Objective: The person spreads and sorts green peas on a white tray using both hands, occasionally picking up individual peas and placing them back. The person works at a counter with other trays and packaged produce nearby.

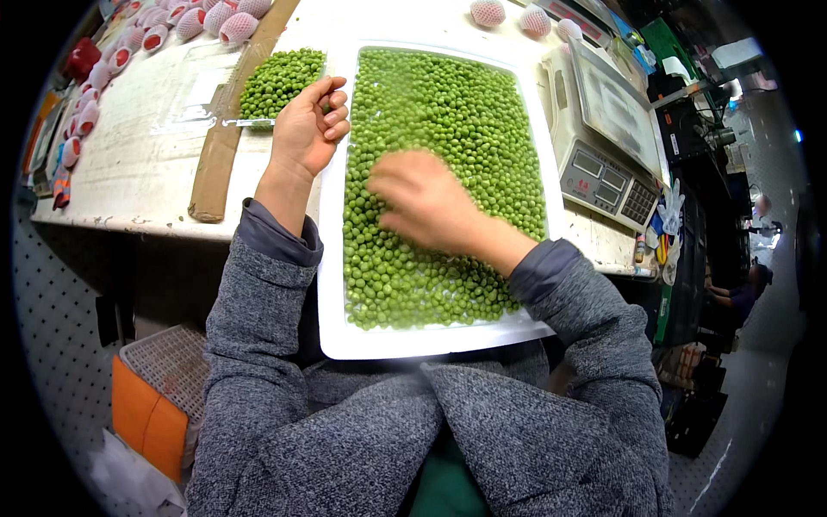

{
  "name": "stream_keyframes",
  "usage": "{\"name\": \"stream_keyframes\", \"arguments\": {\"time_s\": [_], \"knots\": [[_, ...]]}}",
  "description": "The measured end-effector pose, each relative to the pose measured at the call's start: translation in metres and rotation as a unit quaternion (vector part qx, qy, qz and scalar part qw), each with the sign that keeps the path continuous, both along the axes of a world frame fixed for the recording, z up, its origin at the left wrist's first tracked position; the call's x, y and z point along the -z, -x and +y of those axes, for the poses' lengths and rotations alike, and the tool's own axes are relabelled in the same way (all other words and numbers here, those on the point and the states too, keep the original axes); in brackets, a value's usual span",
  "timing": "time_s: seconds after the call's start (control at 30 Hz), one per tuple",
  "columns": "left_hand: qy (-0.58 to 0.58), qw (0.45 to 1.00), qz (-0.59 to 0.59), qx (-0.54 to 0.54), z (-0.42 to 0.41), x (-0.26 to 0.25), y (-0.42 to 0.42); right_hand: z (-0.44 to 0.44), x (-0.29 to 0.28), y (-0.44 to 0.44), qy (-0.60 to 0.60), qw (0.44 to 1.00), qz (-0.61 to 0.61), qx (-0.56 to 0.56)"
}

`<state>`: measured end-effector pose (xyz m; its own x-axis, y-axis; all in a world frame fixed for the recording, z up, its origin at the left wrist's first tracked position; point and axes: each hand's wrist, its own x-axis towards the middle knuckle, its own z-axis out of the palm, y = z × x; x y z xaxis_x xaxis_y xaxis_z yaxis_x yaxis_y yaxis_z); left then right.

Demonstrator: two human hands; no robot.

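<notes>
Green peas [465, 123] fill a shallow white tray [439, 342] that stands in front of my body, its near edge by my coat. My right hand [420, 200] is over the peas at the tray's middle, blurred by motion; its fingertips point left and whatever it may hold is hidden. Above the tray's left rim is my left hand [313, 123], palm turned partly up and fingers curled inward. Whether anything lies inside those curled fingers does not show. Just behind it, a clear plastic clamshell box [229, 106] holds more peas [278, 81], its lid folded out left.
A digital weighing scale [604, 174] stands right of the tray. Fruits in foam nets [239, 29] crowd the back left of the white table [129, 168]; several more [488, 13] lie behind the tray. A cardboard strip [213, 174] runs under the box. Someone [743, 294] sits far right.
</notes>
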<state>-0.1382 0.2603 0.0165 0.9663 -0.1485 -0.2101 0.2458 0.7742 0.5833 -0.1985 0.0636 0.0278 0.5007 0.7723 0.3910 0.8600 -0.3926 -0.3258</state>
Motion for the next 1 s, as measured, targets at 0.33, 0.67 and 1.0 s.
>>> {"name": "stream_keyframes", "arguments": {"time_s": [0.33, 0.67, 1.0], "knots": [[-0.063, 0.998, -0.025, 0.014, -0.005, 0.005, 0.000, -0.022, 0.036, -0.054, 0.110, 0.985, -0.130, 0.034], [-0.111, 0.991, -0.049, 0.060, -0.015, 0.005, 0.001, -0.064, 0.028, -0.097, 0.209, 0.927, -0.163, 0.265], [-0.159, 0.981, -0.047, 0.096, -0.030, 0.002, 0.010, -0.050, 0.000, 0.012, 0.116, 0.987, 0.064, 0.095]]}}
